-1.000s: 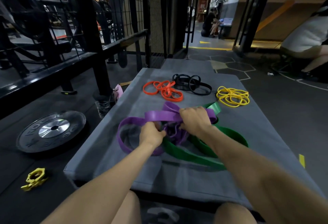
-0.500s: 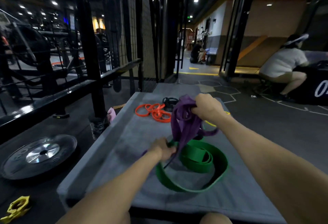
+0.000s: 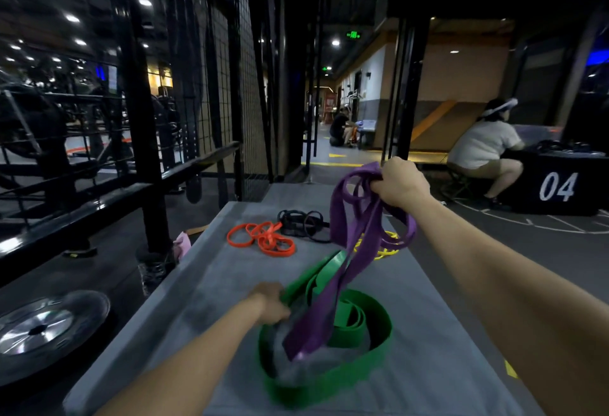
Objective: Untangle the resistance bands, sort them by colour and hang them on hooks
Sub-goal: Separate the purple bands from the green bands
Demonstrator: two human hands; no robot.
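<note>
My right hand (image 3: 397,183) grips a bunch of purple resistance bands (image 3: 354,241) and holds them up above the grey bench (image 3: 204,293); their lower loops hang down over the green bands (image 3: 356,340). My left hand (image 3: 270,303) holds the green bands down at their left edge on the bench. Farther back on the bench lie a pile of orange bands (image 3: 263,237), a pile of black bands (image 3: 301,223), and yellow bands (image 3: 385,244) partly hidden behind the purple ones.
A black rack with wire mesh (image 3: 211,92) runs along the left. A weight plate (image 3: 43,326) lies on the floor at the left. A person (image 3: 484,148) squats at a black box marked 04 (image 3: 557,185) at the right.
My right hand has lifted the purple bands higher and to the right, pulling them out of the green ones. My left hand stays low on the green bands. The view has tilted upward.
</note>
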